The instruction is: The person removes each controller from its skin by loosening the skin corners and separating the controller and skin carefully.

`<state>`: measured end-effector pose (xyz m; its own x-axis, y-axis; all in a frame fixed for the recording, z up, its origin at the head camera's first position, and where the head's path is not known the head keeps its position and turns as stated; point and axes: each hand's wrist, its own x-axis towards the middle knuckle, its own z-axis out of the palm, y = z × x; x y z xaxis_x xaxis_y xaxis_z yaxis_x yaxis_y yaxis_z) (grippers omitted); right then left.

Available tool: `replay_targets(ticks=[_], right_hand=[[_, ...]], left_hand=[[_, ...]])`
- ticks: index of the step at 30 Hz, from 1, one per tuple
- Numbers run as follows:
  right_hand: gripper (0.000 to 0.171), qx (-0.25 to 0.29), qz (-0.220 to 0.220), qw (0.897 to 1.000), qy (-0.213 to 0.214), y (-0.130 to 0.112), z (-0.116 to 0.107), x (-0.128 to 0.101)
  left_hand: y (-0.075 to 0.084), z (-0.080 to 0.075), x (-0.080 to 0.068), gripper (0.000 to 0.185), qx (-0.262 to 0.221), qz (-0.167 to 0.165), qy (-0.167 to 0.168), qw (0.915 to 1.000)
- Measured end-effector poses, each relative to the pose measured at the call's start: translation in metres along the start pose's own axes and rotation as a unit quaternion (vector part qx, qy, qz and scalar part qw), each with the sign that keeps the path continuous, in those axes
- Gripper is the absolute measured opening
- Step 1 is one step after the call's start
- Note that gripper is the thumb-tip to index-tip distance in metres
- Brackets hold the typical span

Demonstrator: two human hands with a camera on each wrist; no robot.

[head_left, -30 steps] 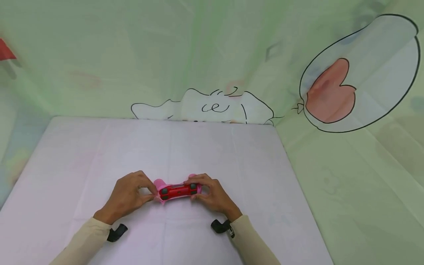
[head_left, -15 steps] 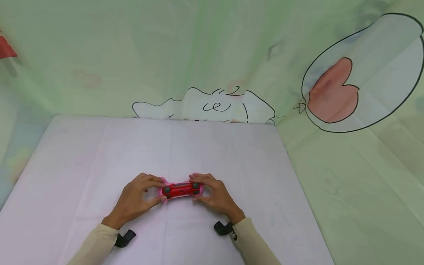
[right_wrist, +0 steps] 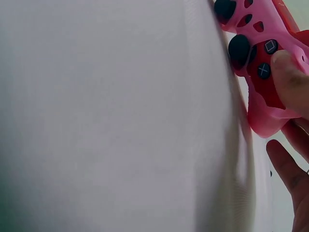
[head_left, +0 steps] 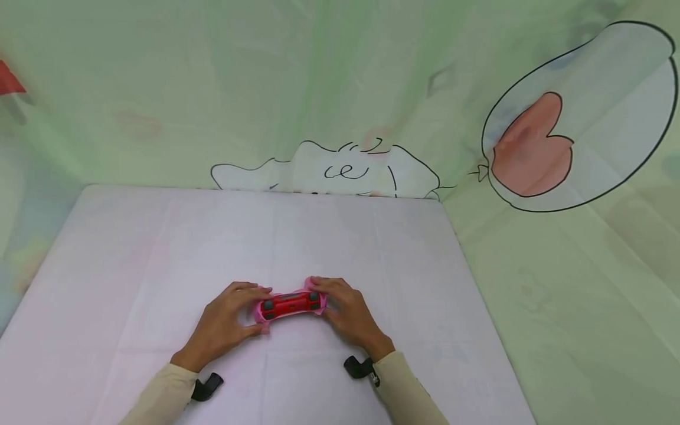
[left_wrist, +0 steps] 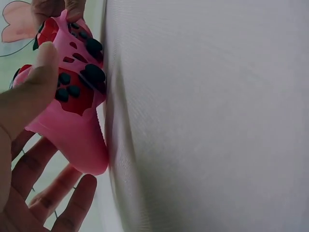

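Gripping a red game controller (head_left: 290, 303) in a pink silicone cover (left_wrist: 77, 140), both hands hold it just above the white-clothed table (head_left: 329, 242), near the middle of its front edge. The left hand (head_left: 225, 324) wraps round the left grip, thumb on the cover's face; the right hand (head_left: 347, 316) wraps round the right grip, thumb beside the dark buttons (right_wrist: 263, 70).
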<state>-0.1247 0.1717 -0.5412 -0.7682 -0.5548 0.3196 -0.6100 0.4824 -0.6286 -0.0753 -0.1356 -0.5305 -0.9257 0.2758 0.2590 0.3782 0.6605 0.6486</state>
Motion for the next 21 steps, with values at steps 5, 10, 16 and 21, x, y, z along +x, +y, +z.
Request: replay_targets(ticks=[5, 10, 16, 21], right_hand=[[0.055, -0.003, -0.007, 1.0, 0.024, -0.001, 0.001, 0.0], [0.056, -0.007, 0.026, 0.999, 0.047, -0.004, 0.0, 0.001], [0.05, 0.023, 0.082, 0.994, 0.073, -0.009, -0.005, 0.003], [0.043, 0.055, 0.097, 0.989, 0.099, -0.017, -0.008, 0.004]], left_hand=[[0.001, 0.004, 0.0, 0.069, 0.012, 0.009, 0.016, 0.9998], [0.003, 0.008, 0.0, 0.064, 0.011, -0.008, 0.037, 0.9992], [0.008, 0.007, -0.001, 0.06, -0.032, -0.035, 0.051, 0.9976], [0.012, 0.004, 0.0, 0.053, -0.068, -0.051, 0.057, 0.9947]])
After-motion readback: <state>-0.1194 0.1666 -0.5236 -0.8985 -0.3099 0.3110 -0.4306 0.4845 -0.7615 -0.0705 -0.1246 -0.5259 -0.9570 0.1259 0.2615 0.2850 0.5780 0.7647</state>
